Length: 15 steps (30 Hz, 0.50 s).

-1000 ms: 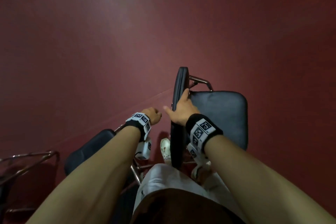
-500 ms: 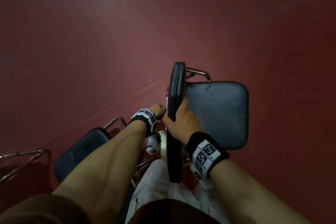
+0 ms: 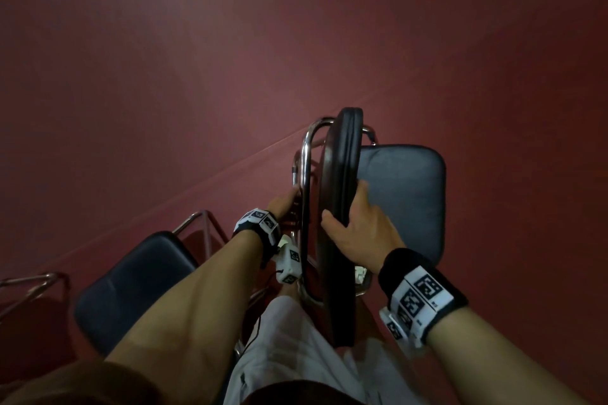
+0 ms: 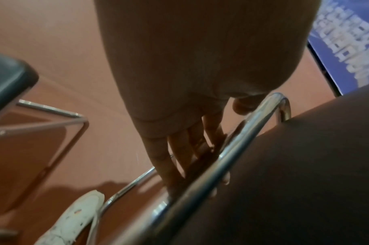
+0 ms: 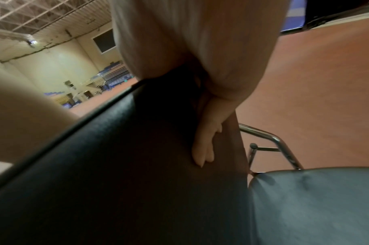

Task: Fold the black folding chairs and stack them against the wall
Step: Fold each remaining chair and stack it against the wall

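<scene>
A black folding chair stands in front of me, its padded backrest [image 3: 342, 207] seen edge-on and its seat [image 3: 404, 194] flat to the right. My right hand [image 3: 358, 233] grips the backrest's top edge, thumb on the left face and fingers [image 5: 204, 145] on the padded face [image 5: 137, 165] above the seat [image 5: 315, 199]. My left hand [image 3: 283, 205] is behind the backrest at the chrome frame [image 3: 304, 174]. In the left wrist view its fingers [image 4: 173, 157] wrap the chrome tube [image 4: 242, 144].
A second black chair [image 3: 131, 286] stands unfolded at lower left, with chrome legs [image 3: 204, 227]. Another chrome frame [image 3: 33, 283] shows at the far left edge. My white shoe [image 4: 74, 220] is by the chair's legs. Red floor [image 3: 197, 76] stretches ahead. A blue banner [image 4: 347, 41] stands beyond.
My left hand has moved right from free air onto the chair's chrome frame. My right hand has slid down the backrest edge, and the chair now sits closer, with its rear frame showing.
</scene>
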Each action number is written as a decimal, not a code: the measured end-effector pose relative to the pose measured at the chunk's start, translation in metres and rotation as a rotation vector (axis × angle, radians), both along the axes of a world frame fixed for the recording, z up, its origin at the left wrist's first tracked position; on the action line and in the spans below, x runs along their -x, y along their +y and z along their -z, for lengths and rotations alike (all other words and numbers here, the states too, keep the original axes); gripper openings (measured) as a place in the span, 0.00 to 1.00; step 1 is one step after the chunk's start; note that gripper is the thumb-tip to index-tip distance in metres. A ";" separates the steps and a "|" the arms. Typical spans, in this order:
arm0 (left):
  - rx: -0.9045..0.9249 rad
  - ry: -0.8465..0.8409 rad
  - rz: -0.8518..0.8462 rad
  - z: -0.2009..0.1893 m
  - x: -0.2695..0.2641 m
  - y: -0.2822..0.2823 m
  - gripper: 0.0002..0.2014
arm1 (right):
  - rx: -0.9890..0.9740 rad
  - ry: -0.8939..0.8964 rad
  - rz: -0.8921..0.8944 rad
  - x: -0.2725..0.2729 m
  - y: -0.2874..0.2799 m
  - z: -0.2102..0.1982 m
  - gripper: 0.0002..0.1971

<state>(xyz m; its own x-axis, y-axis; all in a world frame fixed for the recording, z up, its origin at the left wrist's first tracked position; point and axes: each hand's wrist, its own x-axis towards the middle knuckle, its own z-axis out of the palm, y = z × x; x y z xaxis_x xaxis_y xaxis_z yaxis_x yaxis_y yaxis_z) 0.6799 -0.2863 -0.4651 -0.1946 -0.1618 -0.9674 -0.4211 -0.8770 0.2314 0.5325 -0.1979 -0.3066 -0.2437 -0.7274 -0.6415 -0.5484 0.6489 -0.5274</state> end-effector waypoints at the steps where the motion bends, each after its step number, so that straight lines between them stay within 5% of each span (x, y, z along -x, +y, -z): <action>1: -0.005 0.022 -0.027 -0.001 0.000 0.001 0.31 | 0.000 -0.002 -0.005 0.001 0.000 -0.001 0.30; 13: 0.046 -0.049 -0.075 0.001 0.027 0.028 0.38 | 0.036 -0.062 0.039 0.029 0.016 -0.008 0.24; 15: 0.002 -0.010 -0.095 0.029 0.026 0.035 0.42 | 0.015 -0.043 0.028 0.025 0.019 -0.011 0.25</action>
